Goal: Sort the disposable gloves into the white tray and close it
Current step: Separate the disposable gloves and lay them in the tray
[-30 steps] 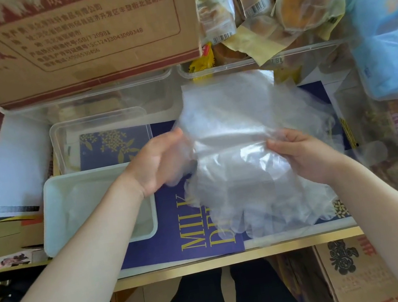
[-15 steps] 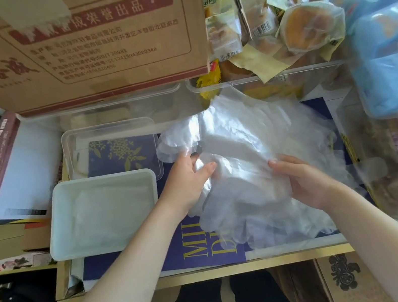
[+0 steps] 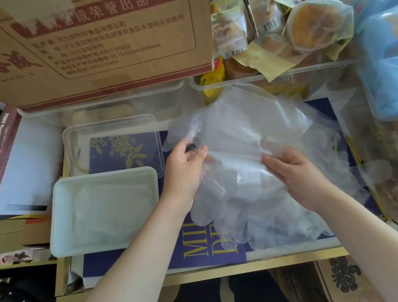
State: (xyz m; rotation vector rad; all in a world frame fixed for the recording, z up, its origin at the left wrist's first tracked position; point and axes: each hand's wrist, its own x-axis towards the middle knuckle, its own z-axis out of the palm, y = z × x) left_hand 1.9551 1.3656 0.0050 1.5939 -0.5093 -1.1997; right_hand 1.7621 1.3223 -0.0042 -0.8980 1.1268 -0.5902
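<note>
Lying crumpled and translucent, gloves [image 3: 244, 142] overlap in a heap.

Two bare forearms reach forward from the bottom edge, converging toward the middle. The left hand [image 3: 185, 169] sits a little farther forward than the other, wrist bent slightly, back of the hand up; its fingers [image 3: 200, 154] are curled and pinch a fold of the thin, clear, crinkled plastic disposable gloves [image 3: 247, 131] near the heap's left edge. The right hand [image 3: 295, 173] lies nearer the body, back of the hand up, its fingers curled over the film and the thumb [image 3: 273, 161] pointing left toward the other hand, gripping the same heap at its middle. The hands are near each other but apart.
</note>
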